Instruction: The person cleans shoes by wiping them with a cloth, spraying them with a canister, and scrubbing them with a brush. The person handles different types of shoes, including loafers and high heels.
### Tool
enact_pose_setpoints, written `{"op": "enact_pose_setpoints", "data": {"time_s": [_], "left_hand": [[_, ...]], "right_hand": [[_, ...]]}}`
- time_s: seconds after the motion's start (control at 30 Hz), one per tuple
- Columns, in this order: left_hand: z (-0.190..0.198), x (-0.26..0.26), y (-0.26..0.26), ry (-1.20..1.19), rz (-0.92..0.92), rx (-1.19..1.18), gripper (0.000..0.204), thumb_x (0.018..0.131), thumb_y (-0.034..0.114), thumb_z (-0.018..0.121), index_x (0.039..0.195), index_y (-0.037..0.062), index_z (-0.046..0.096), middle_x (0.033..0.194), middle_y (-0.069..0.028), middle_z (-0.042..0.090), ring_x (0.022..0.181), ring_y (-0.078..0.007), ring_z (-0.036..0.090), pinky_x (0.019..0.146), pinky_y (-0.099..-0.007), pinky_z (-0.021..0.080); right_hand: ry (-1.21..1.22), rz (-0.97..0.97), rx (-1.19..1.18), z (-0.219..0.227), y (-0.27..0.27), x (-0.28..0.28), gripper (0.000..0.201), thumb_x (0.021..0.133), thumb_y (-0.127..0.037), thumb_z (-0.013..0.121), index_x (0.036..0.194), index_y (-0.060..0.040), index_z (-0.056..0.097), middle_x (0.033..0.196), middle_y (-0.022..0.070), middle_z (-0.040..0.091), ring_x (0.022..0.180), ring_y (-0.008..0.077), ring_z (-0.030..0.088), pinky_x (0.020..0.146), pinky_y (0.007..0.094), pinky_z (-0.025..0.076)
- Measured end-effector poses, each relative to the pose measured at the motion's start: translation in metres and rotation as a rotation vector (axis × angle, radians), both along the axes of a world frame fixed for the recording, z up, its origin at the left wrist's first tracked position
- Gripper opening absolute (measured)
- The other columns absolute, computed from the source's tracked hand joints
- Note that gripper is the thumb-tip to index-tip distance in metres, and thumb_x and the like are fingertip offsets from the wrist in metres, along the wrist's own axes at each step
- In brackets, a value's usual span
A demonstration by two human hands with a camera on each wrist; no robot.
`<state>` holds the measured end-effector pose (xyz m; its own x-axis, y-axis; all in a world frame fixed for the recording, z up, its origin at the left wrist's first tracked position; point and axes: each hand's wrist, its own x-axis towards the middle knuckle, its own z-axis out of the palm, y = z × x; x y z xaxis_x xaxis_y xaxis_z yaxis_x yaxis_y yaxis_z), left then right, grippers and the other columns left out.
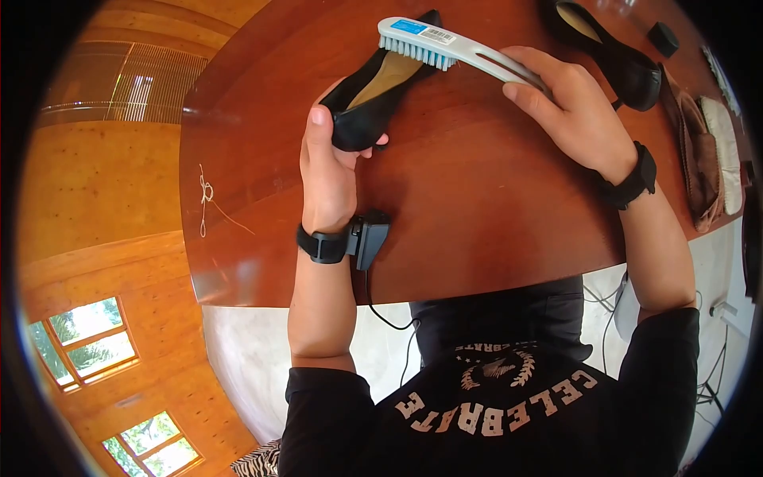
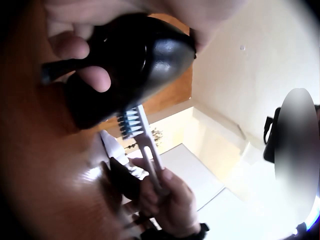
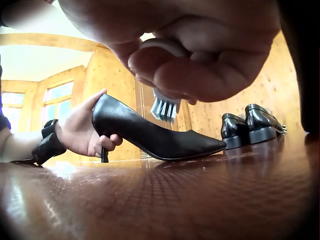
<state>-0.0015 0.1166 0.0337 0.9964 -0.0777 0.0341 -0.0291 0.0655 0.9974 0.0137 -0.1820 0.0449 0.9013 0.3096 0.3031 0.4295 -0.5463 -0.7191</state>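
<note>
In the head view my left hand (image 1: pixel 327 171) grips a black high-heeled pump (image 1: pixel 364 127) around its heel end, thumb along the back edge. The right wrist view shows the pump (image 3: pixel 150 137) in profile, its pointed toe low at the tabletop and fingers wrapped by the slim heel. My right hand (image 1: pixel 574 111) holds a pale grey scrub brush (image 1: pixel 469 54) by its slotted handle. White and blue bristles (image 1: pixel 417 52) face down over the shoe's opening, toward the toe half. Seen from the left wrist, the brush (image 2: pixel 144 132) overlaps the pump's edge.
A second black pump (image 1: pixel 636 79) lies at the upper right, near a small dark block (image 1: pixel 663 38). Brown cloth (image 1: pixel 693 171) sits at the table's (image 1: pixel 493 199) right edge. Thin string (image 1: pixel 207 195) lies at the left. Black loafers (image 3: pixel 255 125) stand farther back.
</note>
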Motion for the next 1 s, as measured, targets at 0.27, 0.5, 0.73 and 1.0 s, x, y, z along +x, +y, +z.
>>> {"op": "enact_pose_setpoints", "data": {"time_s": [0.27,0.5,0.73,1.0], "left_hand": [[0.008,-0.006,-0.003,-0.25,0.023,0.186,0.079,0.098,0.061,0.055,0.14,-0.0053,0.05,0.129,-0.0166,0.063,0.115,-0.0212,0.061,0.095,-0.0329,0.051],[0.016,-0.015,-0.015,-0.315,-0.013,0.293,0.1,0.077,0.061,0.082,0.142,-0.0035,0.043,0.124,-0.0184,0.066,0.112,-0.0247,0.065,0.095,-0.0349,0.053],[0.01,-0.012,-0.015,-0.448,-0.093,0.492,0.1,0.06,0.04,0.098,0.138,0.0002,0.048,0.12,-0.0163,0.068,0.108,-0.026,0.066,0.093,-0.0369,0.052],[0.017,-0.014,-0.014,-0.541,-0.108,0.813,0.098,0.053,0.041,0.098,0.136,0.0057,0.057,0.121,-0.0123,0.068,0.113,-0.0309,0.062,0.101,-0.0409,0.042]], "right_hand": [[-0.12,-0.033,0.219,-0.008,0.0,0.002,0.039,0.098,-0.026,0.064,0.126,0.0001,0.062,0.096,0.0133,0.071,0.083,0.0212,0.065,0.079,0.0322,0.051],[-0.165,0.079,0.312,-0.005,-0.001,0.001,0.04,0.096,-0.021,0.065,0.13,-0.0001,0.06,0.104,0.0127,0.072,0.087,0.0191,0.067,0.082,0.0327,0.052],[-0.142,0.019,0.239,-0.008,-0.003,0.001,0.037,0.094,-0.021,0.067,0.124,-0.0005,0.065,0.1,0.0154,0.073,0.089,0.0228,0.07,0.082,0.0324,0.053],[-0.141,0.047,0.236,-0.009,-0.009,0.006,0.039,0.092,-0.019,0.068,0.126,-0.0012,0.065,0.101,0.0132,0.073,0.087,0.0197,0.068,0.081,0.0314,0.053]]}}
